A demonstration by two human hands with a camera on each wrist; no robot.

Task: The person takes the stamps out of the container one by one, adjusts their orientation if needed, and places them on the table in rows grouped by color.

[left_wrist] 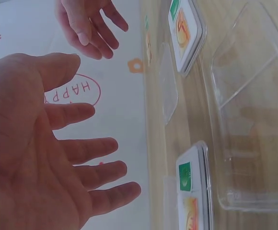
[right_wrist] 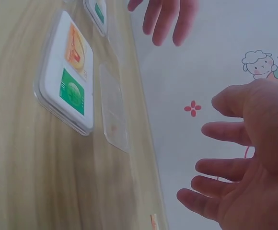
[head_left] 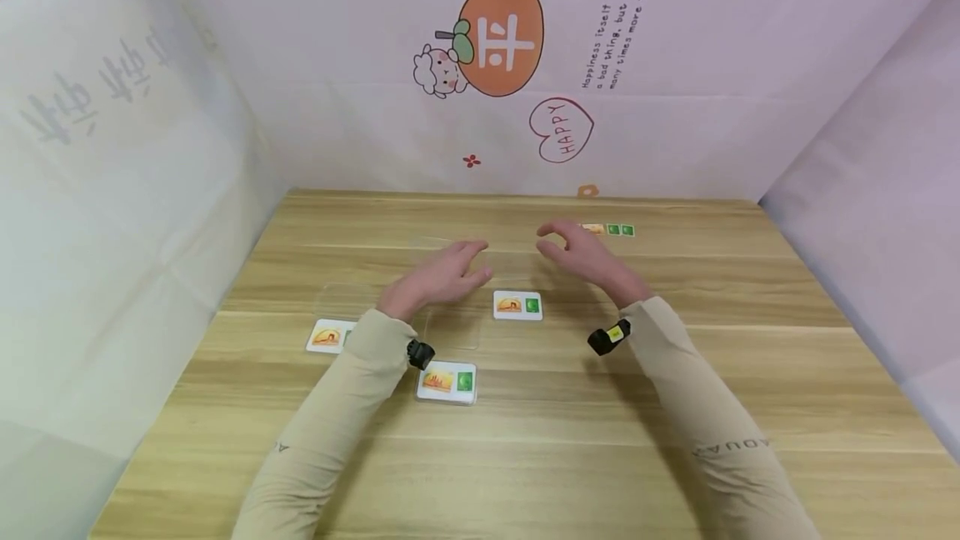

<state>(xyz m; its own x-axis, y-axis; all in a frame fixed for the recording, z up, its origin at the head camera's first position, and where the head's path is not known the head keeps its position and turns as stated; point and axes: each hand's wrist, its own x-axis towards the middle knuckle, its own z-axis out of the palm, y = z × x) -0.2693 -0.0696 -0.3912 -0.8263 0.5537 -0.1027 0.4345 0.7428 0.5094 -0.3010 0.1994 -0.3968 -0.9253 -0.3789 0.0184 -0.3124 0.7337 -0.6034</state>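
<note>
Both hands hover over the wooden table with fingers spread and nothing held. My left hand is left of centre, its palm facing the other hand. Across a gap, my right hand has its fingers loosely bent. Between and below them lies a white card case bearing an orange picture and a green square. A second, similar card case lies nearer, beside the left wrist. The left sleeve partly covers a third card case. In the left wrist view, a clear plastic tray lies close to the cases.
Thin clear plastic lids lie behind the cases. At the back right, a strip of small orange and green stickers rests partly behind the right hand. Printed white cloth walls enclose the back and sides of the table.
</note>
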